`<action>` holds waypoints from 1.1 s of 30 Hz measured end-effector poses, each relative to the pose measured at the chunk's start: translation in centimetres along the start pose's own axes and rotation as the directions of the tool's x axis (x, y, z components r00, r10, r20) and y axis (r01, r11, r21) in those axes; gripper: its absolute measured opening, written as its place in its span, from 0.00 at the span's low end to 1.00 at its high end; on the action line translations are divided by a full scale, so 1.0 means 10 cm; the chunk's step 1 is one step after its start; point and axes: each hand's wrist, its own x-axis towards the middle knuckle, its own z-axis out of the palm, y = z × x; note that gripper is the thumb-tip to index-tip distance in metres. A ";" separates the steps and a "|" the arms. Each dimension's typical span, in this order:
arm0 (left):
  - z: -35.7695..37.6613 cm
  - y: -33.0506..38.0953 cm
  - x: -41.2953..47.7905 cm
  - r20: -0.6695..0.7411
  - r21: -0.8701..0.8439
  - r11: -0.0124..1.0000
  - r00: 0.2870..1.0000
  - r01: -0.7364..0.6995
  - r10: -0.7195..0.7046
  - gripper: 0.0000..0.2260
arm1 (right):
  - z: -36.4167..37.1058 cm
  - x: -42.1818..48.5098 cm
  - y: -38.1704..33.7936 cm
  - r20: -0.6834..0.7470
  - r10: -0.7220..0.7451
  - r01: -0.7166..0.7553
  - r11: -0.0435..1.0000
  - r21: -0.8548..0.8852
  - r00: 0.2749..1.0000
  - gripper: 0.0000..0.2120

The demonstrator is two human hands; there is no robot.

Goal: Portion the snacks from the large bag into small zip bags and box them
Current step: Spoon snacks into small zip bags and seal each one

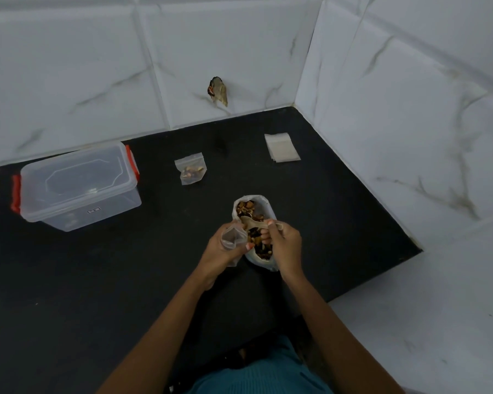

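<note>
Black counter (97, 280); box (77, 186) left, large bag (264, 263) nearer right edge.

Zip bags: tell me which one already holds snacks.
The lone bag right of the box; brown snacks show through it. The held bag in the left hand and the stack look empty.

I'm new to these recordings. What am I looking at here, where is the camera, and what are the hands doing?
No machine here: a person works with bare hands, filmed by one camera worn on the head, looking down. The left hand holds a small zip bag open. The right hand pinches what looks like a pale spoon at the mouth of the large bag of snacks. On the black counter lie one filled zip bag, a stack of empty bags and a clear box with red latches, lid on.
</note>
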 end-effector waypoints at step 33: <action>-0.01 0.14 -0.08 -0.124 0.255 0.957 0.976 -0.141 0.177 0.28 | -0.36 -0.21 -0.41 0.064 0.144 -0.158 0.884 0.439 0.987 0.09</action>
